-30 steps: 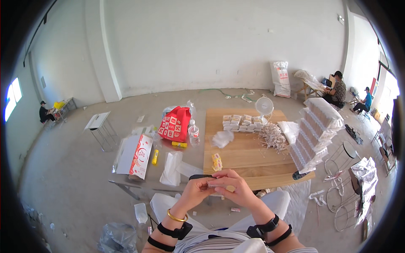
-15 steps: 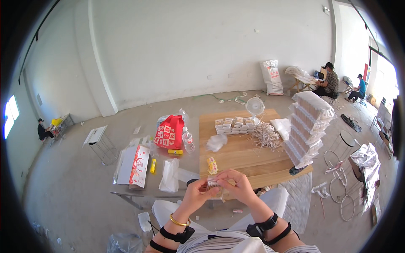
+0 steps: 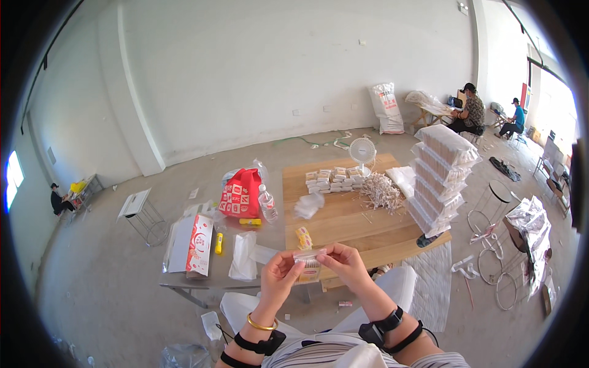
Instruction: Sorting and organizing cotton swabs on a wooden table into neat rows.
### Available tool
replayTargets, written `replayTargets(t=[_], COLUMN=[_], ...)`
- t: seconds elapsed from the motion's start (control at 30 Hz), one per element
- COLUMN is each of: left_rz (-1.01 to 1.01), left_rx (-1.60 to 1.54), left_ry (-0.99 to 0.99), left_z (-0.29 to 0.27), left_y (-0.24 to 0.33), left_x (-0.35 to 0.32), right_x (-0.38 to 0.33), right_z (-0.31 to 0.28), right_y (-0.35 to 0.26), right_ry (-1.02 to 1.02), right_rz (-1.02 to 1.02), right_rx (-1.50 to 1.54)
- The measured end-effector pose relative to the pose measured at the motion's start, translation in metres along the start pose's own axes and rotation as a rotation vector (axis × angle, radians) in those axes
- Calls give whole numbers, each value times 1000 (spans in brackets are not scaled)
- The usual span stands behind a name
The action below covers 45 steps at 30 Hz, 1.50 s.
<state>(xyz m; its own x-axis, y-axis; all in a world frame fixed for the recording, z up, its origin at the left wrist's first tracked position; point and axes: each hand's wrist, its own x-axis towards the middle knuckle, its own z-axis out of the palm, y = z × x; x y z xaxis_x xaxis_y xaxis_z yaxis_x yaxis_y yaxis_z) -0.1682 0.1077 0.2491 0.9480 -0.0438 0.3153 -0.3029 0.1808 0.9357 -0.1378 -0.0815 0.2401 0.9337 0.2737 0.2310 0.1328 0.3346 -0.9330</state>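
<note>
Between my two hands, above the near edge of the wooden table [image 3: 343,236], is a small clear packet of cotton swabs [image 3: 309,270] with a yellow label low on it. My left hand [image 3: 280,273] pinches its top left corner, thumb in front. My right hand [image 3: 345,267] pinches the top right corner, so the upper edge is stretched straight between them. Just beyond the packet lie yellow printed cards [image 3: 304,237]. Farther back are rows of filled packets [image 3: 334,180] and a heap of loose cotton swabs [image 3: 383,192]. A crumpled clear plastic piece [image 3: 308,205] lies left of them.
A white fan [image 3: 362,151] stands behind the heap. At the table's right rises a tall stack of bagged swabs [image 3: 443,178]. The left table holds a red bag [image 3: 240,192], a bottle [image 3: 267,203], yellow tubes [image 3: 219,243] and a carton [image 3: 199,244]. Several people sit working farther off.
The packet, mostly covered by my fingers before, is now held upright and spread by its top edge. My hands have moved apart to its corners. The view has shifted slightly.
</note>
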Motion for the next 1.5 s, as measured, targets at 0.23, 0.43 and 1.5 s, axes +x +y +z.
replayTargets(t=[0.23,0.43,1.5], left_rz=[14,60,-75], left_rx=[-51,-66,339], left_ry=[13,15,133], left_z=[0,2,-11], left_y=[0,0,-110], left_x=[1,-2,22], right_x=[-2,-4,9], right_z=[2,3,-28], right_y=[-2,-3,89], right_ry=[7,38,290], right_rz=[-14,-70,-15], right_rx=[-27,-26,-369])
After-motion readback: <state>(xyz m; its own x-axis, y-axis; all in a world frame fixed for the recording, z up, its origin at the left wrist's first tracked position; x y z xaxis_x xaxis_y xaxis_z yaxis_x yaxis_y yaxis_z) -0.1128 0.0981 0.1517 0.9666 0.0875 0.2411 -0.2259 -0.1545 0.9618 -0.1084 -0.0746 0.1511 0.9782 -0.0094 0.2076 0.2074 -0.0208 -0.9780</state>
